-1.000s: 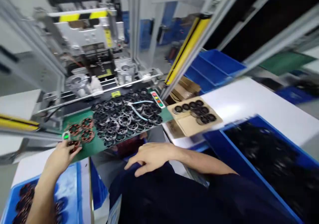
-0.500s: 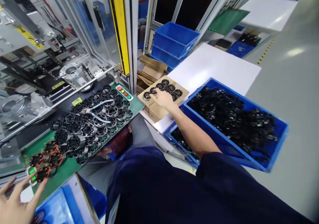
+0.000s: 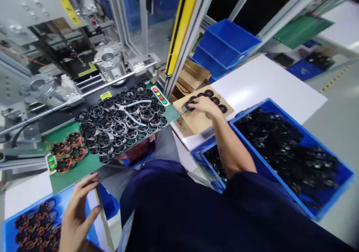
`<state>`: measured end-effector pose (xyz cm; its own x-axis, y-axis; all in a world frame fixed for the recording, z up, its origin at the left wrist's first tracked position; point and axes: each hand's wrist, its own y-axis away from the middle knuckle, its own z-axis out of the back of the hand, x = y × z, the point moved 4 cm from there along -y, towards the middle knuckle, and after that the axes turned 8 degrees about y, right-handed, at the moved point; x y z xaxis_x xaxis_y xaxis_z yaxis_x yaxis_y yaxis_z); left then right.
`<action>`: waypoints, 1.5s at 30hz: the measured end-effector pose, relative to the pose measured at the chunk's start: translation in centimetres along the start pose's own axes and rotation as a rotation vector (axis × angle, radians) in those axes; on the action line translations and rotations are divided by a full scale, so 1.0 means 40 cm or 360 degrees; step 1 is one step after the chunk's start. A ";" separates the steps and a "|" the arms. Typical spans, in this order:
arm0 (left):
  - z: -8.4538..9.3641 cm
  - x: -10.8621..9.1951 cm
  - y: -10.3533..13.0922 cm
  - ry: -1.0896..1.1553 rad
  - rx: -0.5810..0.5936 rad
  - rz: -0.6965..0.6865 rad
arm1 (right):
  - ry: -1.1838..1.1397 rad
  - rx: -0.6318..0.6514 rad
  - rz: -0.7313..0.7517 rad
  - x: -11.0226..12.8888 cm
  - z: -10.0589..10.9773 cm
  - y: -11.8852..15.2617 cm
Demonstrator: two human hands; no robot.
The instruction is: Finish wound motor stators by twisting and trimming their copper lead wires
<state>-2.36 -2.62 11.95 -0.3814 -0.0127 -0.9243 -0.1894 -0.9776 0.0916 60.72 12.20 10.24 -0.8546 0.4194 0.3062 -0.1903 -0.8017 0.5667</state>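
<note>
At frame centre, our right hand (image 3: 204, 105) lies on a black ring (image 3: 188, 107) on the cardboard sheet (image 3: 199, 120), fingers curled over it; whether it is gripped we cannot tell. More rings (image 3: 120, 117) cover the green mat (image 3: 70, 179) to the left. A blue bin (image 3: 283, 147) of black parts fills the right. Our left hand (image 3: 75, 216), lower left, hangs released above a blue tray (image 3: 17, 216) of copper-wound rings (image 3: 35, 226).

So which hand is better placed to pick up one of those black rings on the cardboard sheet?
Right. The right hand already rests on the black rings on the cardboard sheet, while the left hand hangs open over the blue bin, far across.
</note>
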 end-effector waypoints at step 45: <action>-0.203 -0.355 -0.250 -0.0061 -0.1269 -0.1278 | -0.0534 0.1821 0.1674 0.860 0.047 0.250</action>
<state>12.29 5.62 21.14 -0.4394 0.6723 -0.5958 0.2333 -0.5550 -0.7984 30.31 19.40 27.88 -0.1948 0.1039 0.9753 0.9714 -0.1175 0.2065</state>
